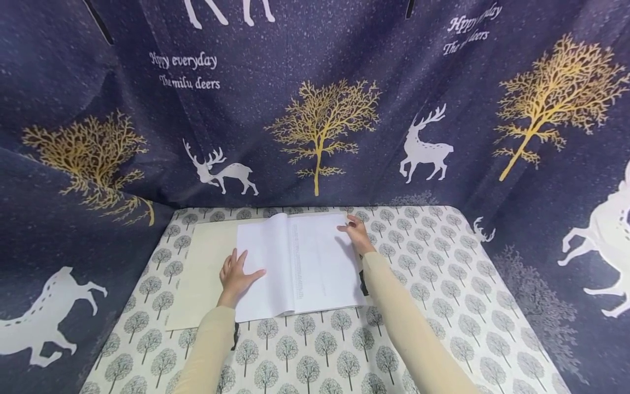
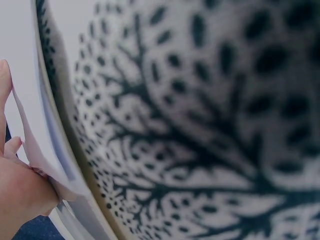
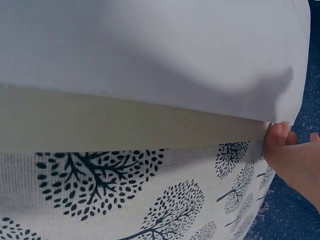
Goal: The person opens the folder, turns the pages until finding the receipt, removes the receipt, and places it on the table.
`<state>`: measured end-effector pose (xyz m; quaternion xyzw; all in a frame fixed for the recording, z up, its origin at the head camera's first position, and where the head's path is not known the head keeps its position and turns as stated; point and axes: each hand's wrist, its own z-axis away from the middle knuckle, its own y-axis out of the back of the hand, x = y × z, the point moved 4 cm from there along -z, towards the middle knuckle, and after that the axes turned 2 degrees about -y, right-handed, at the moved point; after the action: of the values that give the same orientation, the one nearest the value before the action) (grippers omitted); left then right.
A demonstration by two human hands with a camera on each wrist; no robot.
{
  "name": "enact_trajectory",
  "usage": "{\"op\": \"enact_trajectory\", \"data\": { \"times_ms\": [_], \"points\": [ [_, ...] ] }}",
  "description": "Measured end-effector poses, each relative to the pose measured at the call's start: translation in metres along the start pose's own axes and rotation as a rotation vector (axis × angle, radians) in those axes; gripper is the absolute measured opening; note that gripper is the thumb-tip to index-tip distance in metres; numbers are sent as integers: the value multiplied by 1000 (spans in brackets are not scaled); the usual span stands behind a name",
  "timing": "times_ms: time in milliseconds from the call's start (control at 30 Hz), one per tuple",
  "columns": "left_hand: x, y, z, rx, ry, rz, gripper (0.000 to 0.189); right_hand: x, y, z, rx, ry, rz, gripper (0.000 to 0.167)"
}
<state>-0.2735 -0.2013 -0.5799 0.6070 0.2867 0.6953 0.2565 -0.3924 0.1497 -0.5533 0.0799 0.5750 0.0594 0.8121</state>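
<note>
An open booklet [image 1: 325, 262] with white pages and a cream cover [image 1: 204, 273] lies on the table. Faint print runs down its right-hand page close to the fold. My left hand [image 1: 237, 279] rests on the left-hand page with fingers and thumb spread; part of that hand [image 2: 22, 190] also shows beside the page edges in the left wrist view. At the far right corner, my right hand [image 1: 357, 234] pinches the page edge. In the right wrist view, its fingertips [image 3: 278, 131] are right at the corner, and a shadow falls across the white page [image 3: 200, 60].
The tablecloth [image 1: 305, 355] is white with a grey tree print. Behind the table hangs a dark blue curtain [image 1: 344, 65] with deer and golden trees. Small dark pieces [image 1: 363, 283] show beside both wrists.
</note>
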Motion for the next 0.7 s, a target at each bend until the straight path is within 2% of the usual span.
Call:
{"op": "enact_trajectory", "data": {
  "times_ms": [167, 433, 700],
  "points": [
    [0, 0, 0, 2, -2, 7, 94, -2, 0, -1, 10, -2, -14, 71],
    [-2, -2, -3, -5, 2, 0, 95, -10, 1, -2, 74, 65, -61, 55],
    [-3, -1, -1, -1, 7, -6, 95, -18, -1, -1, 78, 108, -111, 48]
  ]
}}
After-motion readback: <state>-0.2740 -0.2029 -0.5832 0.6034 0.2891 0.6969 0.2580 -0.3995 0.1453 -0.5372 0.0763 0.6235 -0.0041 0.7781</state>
